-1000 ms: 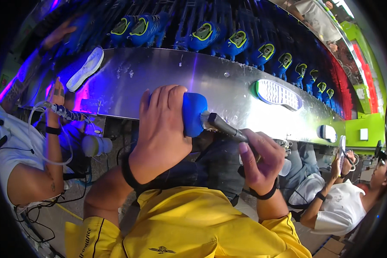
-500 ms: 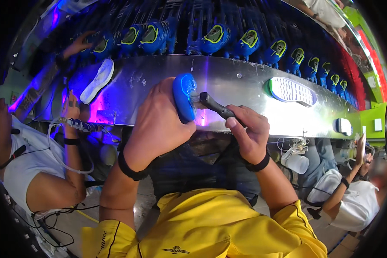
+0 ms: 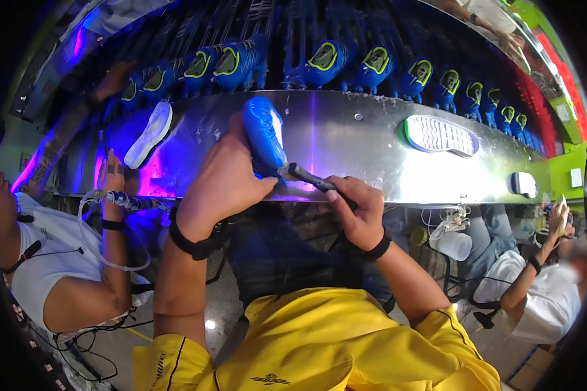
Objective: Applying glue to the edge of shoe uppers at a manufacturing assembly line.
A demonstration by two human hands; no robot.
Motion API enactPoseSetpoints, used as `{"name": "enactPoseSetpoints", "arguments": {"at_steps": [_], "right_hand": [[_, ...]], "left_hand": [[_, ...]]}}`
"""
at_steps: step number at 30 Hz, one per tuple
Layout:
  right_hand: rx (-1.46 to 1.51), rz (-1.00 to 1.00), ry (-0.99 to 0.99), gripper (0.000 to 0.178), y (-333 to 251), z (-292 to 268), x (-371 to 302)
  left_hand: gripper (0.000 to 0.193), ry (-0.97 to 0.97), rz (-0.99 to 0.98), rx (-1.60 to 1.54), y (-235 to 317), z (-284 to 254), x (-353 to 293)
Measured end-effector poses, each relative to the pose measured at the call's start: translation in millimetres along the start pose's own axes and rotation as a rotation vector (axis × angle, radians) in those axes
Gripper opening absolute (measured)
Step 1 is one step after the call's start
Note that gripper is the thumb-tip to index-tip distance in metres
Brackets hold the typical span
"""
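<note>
Lifted higher against steel conveyor [image 3: 372, 140]: blue shoe [image 3: 264, 135], clasped in left hand [image 3: 225, 186]. Right hand [image 3: 359, 210] clenched round dark tool [image 3: 310, 177] at heel; possible slip, marring upper.

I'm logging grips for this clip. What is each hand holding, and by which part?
The left hand grips a blue shoe around its lower side. The right hand holds a dark brush by its handle, the tip against the shoe.

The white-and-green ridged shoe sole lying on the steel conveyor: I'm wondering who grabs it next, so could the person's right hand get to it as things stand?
Probably not right away: the right hand grips a dark brush handle, though bare steel lies between it and the sole.
</note>
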State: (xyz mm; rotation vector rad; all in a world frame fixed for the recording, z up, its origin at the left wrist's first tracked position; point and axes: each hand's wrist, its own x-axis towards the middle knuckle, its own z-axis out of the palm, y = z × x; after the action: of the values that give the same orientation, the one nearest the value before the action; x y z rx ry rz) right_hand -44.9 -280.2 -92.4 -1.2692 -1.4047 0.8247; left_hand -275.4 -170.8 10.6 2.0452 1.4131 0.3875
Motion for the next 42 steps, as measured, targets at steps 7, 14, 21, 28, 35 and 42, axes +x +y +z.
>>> {"name": "enactPoseSetpoints", "arguments": {"at_steps": [7,14,21,28,35,42], "right_hand": [[0.004,0.170,0.020,0.020,-1.2,-0.3,-9.5],[0.027,0.265,0.037,0.022,-43.3,-14.9,-2.1],[-0.095,0.135,-0.021,0.021,-58.8,-16.8,9.2],[-0.222,0.021,0.020,0.018,-63.5,-19.3,0.0],[-0.267,0.038,-0.012,0.020,-71.7,-23.3,9.6],[-0.195,0.129,-0.149,0.021,-73.3,-35.3,-1.9]], "left_hand": [[0.084,0.177,0.148,-0.065,-29.5,10.2,-2.0],[0.108,0.088,-0.034,-0.815,-42.6,29.6,-26.4],[0.099,-0.059,-0.123,-1.156,-23.5,33.1,-54.5],[0.093,-0.138,-0.090,-1.146,-18.4,30.0,-59.9],[0.089,-0.197,-0.136,-1.186,-16.9,24.2,-62.2],[0.083,-0.101,-0.153,-1.220,-20.9,22.2,-56.7]]}}
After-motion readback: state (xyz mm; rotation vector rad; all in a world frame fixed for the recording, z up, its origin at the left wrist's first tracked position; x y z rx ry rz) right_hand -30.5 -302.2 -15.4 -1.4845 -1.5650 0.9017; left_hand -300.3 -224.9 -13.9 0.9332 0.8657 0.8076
